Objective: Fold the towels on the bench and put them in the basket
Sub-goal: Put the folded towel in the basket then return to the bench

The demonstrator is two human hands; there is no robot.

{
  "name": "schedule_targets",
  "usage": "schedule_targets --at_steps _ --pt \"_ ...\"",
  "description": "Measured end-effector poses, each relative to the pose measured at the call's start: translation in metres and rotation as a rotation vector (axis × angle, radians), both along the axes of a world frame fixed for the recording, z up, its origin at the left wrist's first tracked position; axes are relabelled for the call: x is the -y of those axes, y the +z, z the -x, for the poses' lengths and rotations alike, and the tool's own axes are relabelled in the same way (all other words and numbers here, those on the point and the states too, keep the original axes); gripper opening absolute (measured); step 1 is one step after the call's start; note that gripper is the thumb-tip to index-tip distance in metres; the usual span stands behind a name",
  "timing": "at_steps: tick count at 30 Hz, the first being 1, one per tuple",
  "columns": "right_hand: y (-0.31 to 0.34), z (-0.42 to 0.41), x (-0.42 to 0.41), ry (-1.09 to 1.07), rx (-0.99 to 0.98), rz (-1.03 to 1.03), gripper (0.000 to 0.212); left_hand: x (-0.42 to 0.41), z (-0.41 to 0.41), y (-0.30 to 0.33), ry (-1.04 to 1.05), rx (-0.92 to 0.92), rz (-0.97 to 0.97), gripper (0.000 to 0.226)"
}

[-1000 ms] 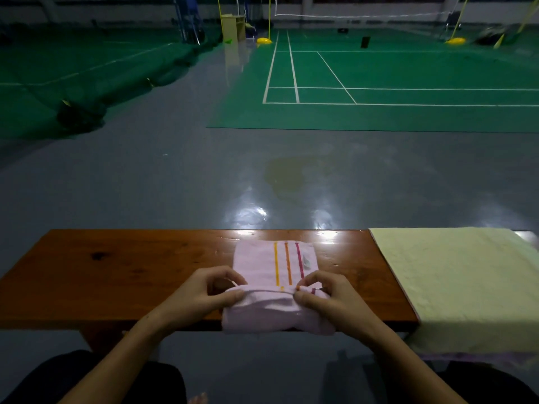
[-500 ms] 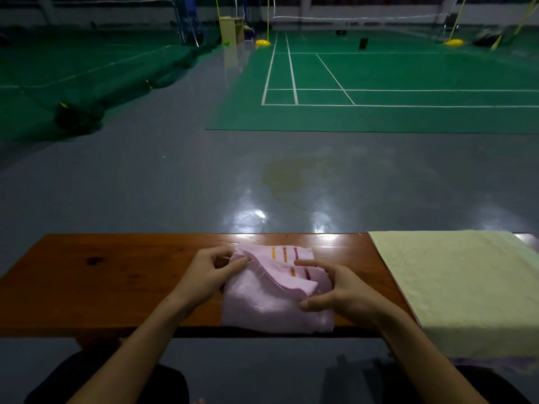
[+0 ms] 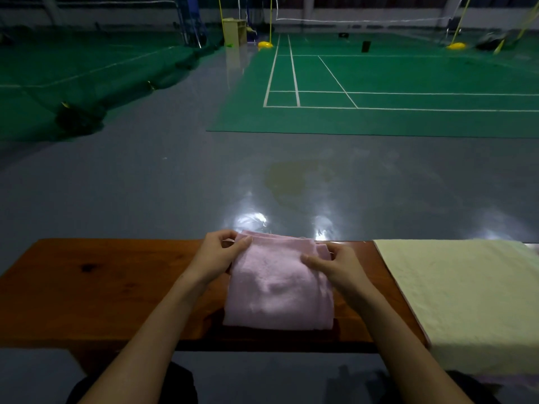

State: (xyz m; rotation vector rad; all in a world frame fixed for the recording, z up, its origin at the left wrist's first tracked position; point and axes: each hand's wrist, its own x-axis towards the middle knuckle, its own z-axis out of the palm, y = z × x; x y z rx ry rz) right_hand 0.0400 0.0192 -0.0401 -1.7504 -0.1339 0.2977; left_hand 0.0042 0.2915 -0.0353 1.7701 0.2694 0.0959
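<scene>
Mid-fold: my left hand (image 3: 217, 253) and right hand (image 3: 335, 265) pinch the pink towel's (image 3: 278, 290) far corners at the bench's (image 3: 102, 287) far edge; next I flatten it, basket unseen.

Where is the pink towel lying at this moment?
In the head view the pink towel lies folded near the middle of the wooden bench, left of the pale yellow towel, with the left hand and right hand gripping its far corners.
</scene>
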Motion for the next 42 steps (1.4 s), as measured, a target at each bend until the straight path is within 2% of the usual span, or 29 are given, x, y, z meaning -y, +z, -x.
schedule_targets --at_steps 2,5,9,13,19,22,24,26,29,31,33,35,37,40,42 --pt "-0.011 -0.012 -0.005 -0.083 0.046 0.111 0.011 -0.001 -0.011 -0.008 0.013 -0.031 -0.018 0.022" --pt "-0.027 -0.025 -0.014 -0.130 0.108 0.195 0.008 -0.003 -0.023 -0.024 0.065 -0.064 -0.063 0.020" --pt "-0.047 -0.034 -0.023 -0.132 0.156 0.285 0.011 -0.005 -0.031 -0.042 0.098 -0.089 -0.337 0.021" --pt "-0.056 -0.038 -0.026 -0.203 0.207 0.347 0.016 -0.004 -0.032 -0.045 0.163 -0.094 -0.481 0.021" --pt "-0.058 -0.037 -0.023 -0.218 0.254 0.401 0.013 -0.010 -0.028 -0.045 0.195 -0.119 -0.542 0.021" --pt "-0.058 -0.034 -0.022 -0.219 0.283 0.427 0.022 -0.013 -0.022 -0.046 0.205 -0.126 -0.569 0.016" --pt "-0.059 -0.031 -0.022 -0.234 0.442 0.587 0.031 -0.014 -0.014 -0.043 0.208 -0.108 -0.711 0.022" --pt "-0.057 -0.022 -0.027 -0.182 0.639 0.722 0.035 -0.008 -0.006 -0.043 0.152 -0.005 -0.970 0.038" --pt "-0.063 -0.001 -0.049 0.095 0.835 0.826 0.046 0.016 0.005 -0.055 -0.118 0.190 -1.178 0.057" --pt "-0.075 0.010 -0.061 0.317 0.760 0.909 0.061 0.031 0.012 -0.070 -0.296 0.133 -1.272 0.068" --pt "-0.083 0.015 -0.060 0.417 0.626 0.962 0.069 0.037 0.017 -0.084 -0.361 0.031 -1.338 0.072" --pt "-0.085 0.017 -0.054 0.429 0.614 0.990 0.077 0.032 0.020 -0.090 -0.336 0.024 -1.362 0.073" --pt "-0.085 0.014 -0.047 0.409 0.631 1.040 0.083 0.025 0.019 -0.091 -0.329 -0.001 -1.326 0.083" --pt "-0.088 0.008 -0.034 0.360 0.597 1.092 0.079 0.015 0.022 -0.084 -0.325 -0.047 -1.291 0.104" --pt "-0.089 0.005 -0.025 0.357 0.549 1.128 0.075 0.006 0.025 -0.079 -0.329 -0.074 -1.302 0.100"
